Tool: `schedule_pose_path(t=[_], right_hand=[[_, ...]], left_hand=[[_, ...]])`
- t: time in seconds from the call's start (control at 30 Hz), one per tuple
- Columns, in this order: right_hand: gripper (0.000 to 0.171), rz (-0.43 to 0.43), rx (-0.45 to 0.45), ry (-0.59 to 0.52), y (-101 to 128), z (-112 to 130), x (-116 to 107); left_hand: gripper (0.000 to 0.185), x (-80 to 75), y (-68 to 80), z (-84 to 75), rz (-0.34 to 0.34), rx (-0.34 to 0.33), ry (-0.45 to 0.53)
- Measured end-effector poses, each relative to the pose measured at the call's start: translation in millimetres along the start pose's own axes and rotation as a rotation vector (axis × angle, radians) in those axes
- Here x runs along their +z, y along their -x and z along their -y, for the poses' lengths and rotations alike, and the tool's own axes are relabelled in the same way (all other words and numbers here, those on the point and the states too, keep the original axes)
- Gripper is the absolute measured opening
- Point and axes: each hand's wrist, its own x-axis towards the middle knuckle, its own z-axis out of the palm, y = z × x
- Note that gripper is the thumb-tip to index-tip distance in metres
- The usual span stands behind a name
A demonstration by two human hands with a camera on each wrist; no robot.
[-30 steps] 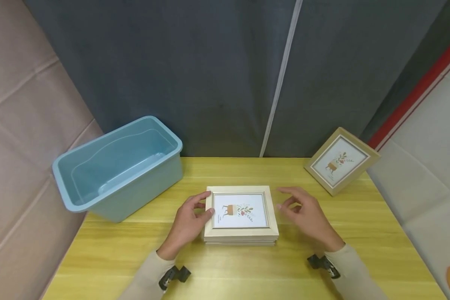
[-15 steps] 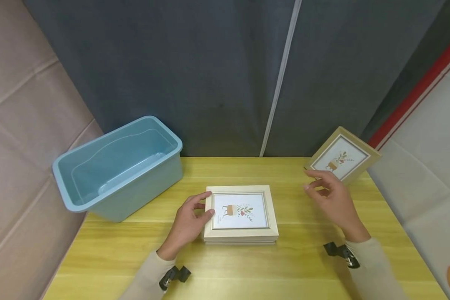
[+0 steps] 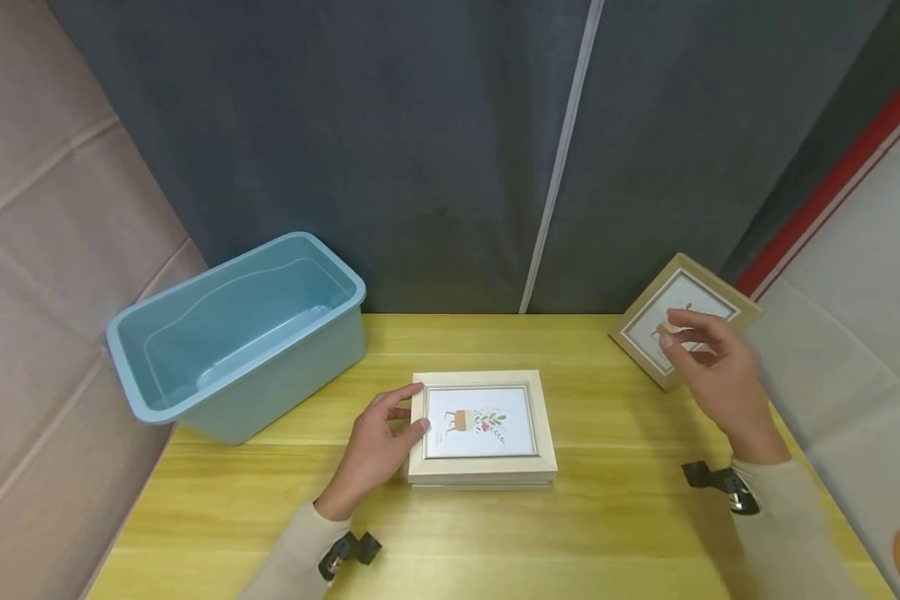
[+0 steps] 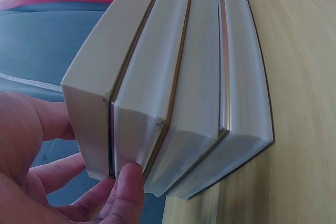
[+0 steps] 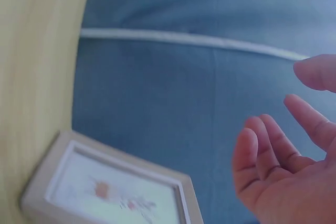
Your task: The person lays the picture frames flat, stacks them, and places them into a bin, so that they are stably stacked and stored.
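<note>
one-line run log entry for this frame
left hand: holds frame stack at its left edge | right hand: open, reaching for standing frame, not touching | blue bin: back left on table

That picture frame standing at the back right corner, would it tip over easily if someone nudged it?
Probably yes. The standing frame leans tilted near the table corner, so a nudge from the right hand might topple it. It looks rigid, with thick moulded edges, so it should lift without flexing. Its smooth front may be glass, which would make it fragile, though I cannot tell.
</note>
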Motion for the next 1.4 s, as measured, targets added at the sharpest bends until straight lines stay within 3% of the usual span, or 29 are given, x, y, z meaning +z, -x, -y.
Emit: schedule_pose_path(t=[0.2, 0.43, 0.67, 0.8, 1.0, 1.23, 1.4], right_hand=[[0.04, -0.105, 0.095, 0.109, -17, -7, -27], [0.047, -0.119, 0.185, 0.218, -33, -22, -51], [0.05, -0.164, 0.28, 0.28, -43, -44, -56], [0.054, -0.132, 0.314, 0.292, -47, -62, -55], [0.057, -0.039, 0.288, 0.297, -50, -86, -54], [0.052, 0.005, 0.202, 0.378, -59, -100, -52], [0.053, 0.025, 0.213, 0.373, -60, -105, -54]], left_hand=[[0.053, 1.4, -1.3, 0.3, -0.002, 0.004, -0.001], [0.053, 2.6, -2.5, 0.2, -0.004, -0.006, -0.001], [0.053, 3.0, -4.4, -0.1, -0.008, -0.017, -0.002], [0.053, 3.6, -4.8, -0.7, -0.008, -0.015, 0.0], [0.054, 3.4, -4.0, -0.5, -0.003, -0.01, 0.004], [0.054, 3.0, -3.3, 0.6, -0.017, -0.016, 0.001], [0.054, 3.3, -3.9, 0.2, -0.008, -0.005, 0.005]])
